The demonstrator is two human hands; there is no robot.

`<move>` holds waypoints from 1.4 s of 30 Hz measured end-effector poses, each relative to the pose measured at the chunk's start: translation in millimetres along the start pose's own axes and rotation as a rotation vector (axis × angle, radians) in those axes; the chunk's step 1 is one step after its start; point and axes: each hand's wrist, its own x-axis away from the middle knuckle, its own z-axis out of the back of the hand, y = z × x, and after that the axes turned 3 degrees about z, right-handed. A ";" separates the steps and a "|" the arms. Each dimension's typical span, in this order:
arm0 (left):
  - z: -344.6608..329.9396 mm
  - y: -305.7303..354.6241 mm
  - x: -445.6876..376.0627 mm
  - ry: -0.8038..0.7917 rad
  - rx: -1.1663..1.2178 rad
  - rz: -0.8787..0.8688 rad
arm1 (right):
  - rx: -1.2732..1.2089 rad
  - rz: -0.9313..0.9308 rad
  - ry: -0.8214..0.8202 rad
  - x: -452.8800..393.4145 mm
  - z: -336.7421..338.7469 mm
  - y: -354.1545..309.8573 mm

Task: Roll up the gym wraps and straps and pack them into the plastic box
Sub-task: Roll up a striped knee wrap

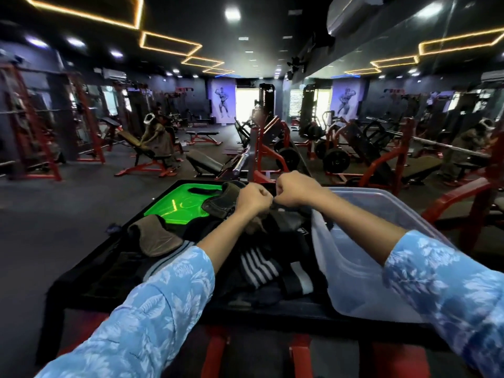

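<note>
Now my left hand (252,199) and my right hand (293,188) are both closed into fists, side by side and almost touching, held above the far part of the surface (109,276). The fingers of each hand are curled tight, and between them they pinch something dark and thin; I cannot tell exactly which strap it is, because the knuckles hide it. Under my hands lies a heap of dark wraps and straps (272,241), one of them a wrap with white stripes (259,264). A brown padded piece (155,236) lies to the left of the heap, and another brown padded piece (221,200) rests partly on the green lid (174,203) at the far end. The plastic box (354,268), clear and open, stands at the right edge of the surface, just beside the heap, under my right forearm. The surface is black on a red frame. The room around is a dim gym with red machines, benches (203,136), weight plates and glowing light lines on the ceiling.
</note>
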 end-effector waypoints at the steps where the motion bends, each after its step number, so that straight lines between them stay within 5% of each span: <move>1: 7.9 -11.5 5.2 -0.016 -0.043 0.016 | 0.009 0.037 -0.033 -0.1 -7.0 -13.4; 6: 47.9 -65.6 24.0 -0.050 -0.271 0.102 | -0.011 0.117 -0.237 -10.3 -46.0 -68.5; 11: 72.1 -108.7 56.6 -0.371 -0.621 -0.004 | -0.006 0.133 -0.527 -10.9 -102.5 -105.8; 14: 79.5 -135.3 63.1 -0.328 -0.579 -0.054 | 0.042 0.160 -0.407 -12.5 -144.8 -119.0; 19: 100.3 -153.5 68.9 0.104 -0.528 0.130 | -0.129 0.071 -0.187 -7.1 -164.2 -119.4; 25: 111.2 -162.7 66.9 -0.070 -0.557 0.385 | -0.335 -0.081 -0.134 -9.7 -165.5 -115.5; 32: 120.8 -148.5 59.0 -0.020 -0.350 0.230 | -0.607 -0.183 -0.136 -18.7 -165.1 -128.3; 38: 130.9 -133.0 58.9 -0.062 -0.230 0.120 | -1.324 -0.336 -0.167 -20.7 -155.4 -140.8; 42: 129.1 -128.3 63.2 -0.143 -0.259 0.053 | -1.504 -0.439 -0.109 -24.1 -150.4 -143.2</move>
